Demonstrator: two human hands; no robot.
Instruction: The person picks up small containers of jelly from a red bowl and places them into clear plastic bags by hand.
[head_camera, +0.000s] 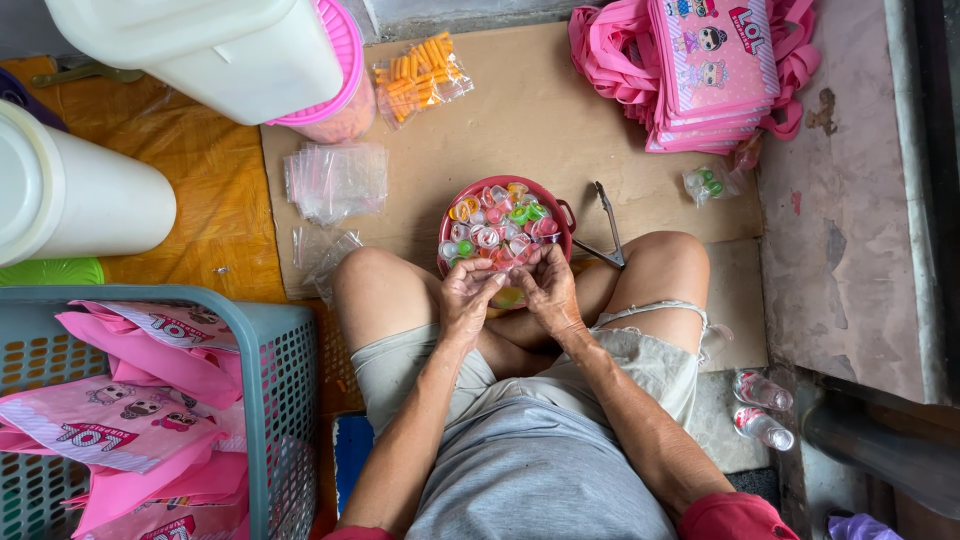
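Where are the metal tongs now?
In the head view, the metal tongs lie on the cardboard, right of the red bowl, beside the person's right knee.

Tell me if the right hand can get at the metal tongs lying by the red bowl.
Probably yes. The tongs lie bare on the cardboard just right of the red bowl, near the right hand, with nothing over them.

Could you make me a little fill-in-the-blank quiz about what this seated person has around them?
1. Both hands, left hand and right hand, meet over a round ____ bowl of small jelly cups.
2. The metal tongs lie on the ____.
3. The basket holds ____ bags.

Missing words: red; cardboard; pink
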